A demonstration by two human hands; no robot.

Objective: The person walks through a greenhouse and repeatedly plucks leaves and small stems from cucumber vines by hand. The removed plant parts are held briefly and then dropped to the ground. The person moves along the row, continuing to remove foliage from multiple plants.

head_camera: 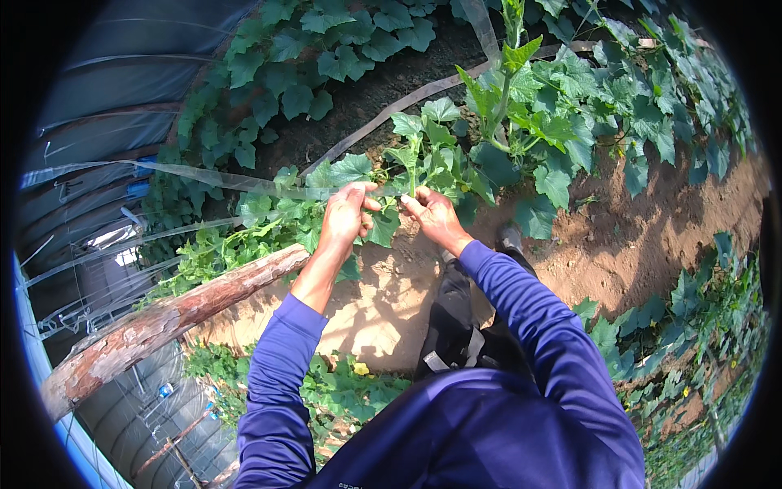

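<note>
Both my hands are at a leafy green vine, likely cucumber, with its young shoot tip (412,160) standing upright between them. My left hand (349,214) has curled fingers against a clear plastic strip (244,182), which runs from the upper left towards the shoot. On the other side, my right hand (432,214) pinches at the shoot's stem with thumb and forefinger. Whether the strip passes round the stem is too small to tell. A taller vine stem (504,98) with bright leaves rises just right of the shoot, beside another clear strip (481,27).
A rough-barked wooden post (177,318) slants in from the lower left, near my left forearm. Sandy soil (372,305) lies under my feet between vine rows. A flat hose (391,110) curves behind the plants. Plastic greenhouse sheeting (140,79) covers the left side.
</note>
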